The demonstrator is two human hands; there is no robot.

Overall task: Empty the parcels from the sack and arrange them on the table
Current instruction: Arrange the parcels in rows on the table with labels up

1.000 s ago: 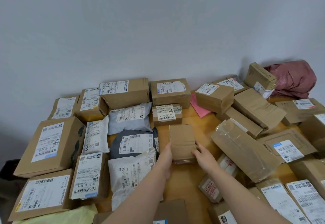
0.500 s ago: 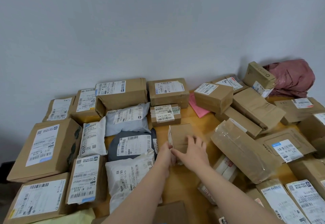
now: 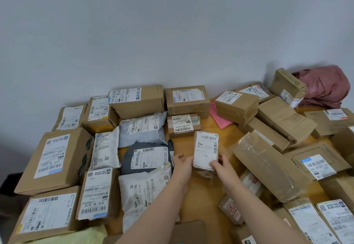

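Note:
A small cardboard parcel [image 3: 206,148] with a white shipping label facing up lies in the middle of the wooden table [image 3: 207,126]. My left hand [image 3: 183,165] touches its near left edge. My right hand [image 3: 221,164] grips its near right corner, thumb on the label. Just beyond it sits a small labelled box [image 3: 183,125]. A dark grey mailer [image 3: 147,157] lies to its left. A pink sack [image 3: 323,86] lies crumpled at the far right against the wall.
Labelled boxes and white mailers [image 3: 141,128] stand in rows on the left. A loose heap of cardboard boxes [image 3: 268,165] crowds the right side. A pink envelope [image 3: 218,117] lies behind. Bare wood shows around the held parcel. A pale wall closes the far side.
The parcel showed its plain brown side a second ago; both hands have turned it over, so its white label now faces up at the same spot.

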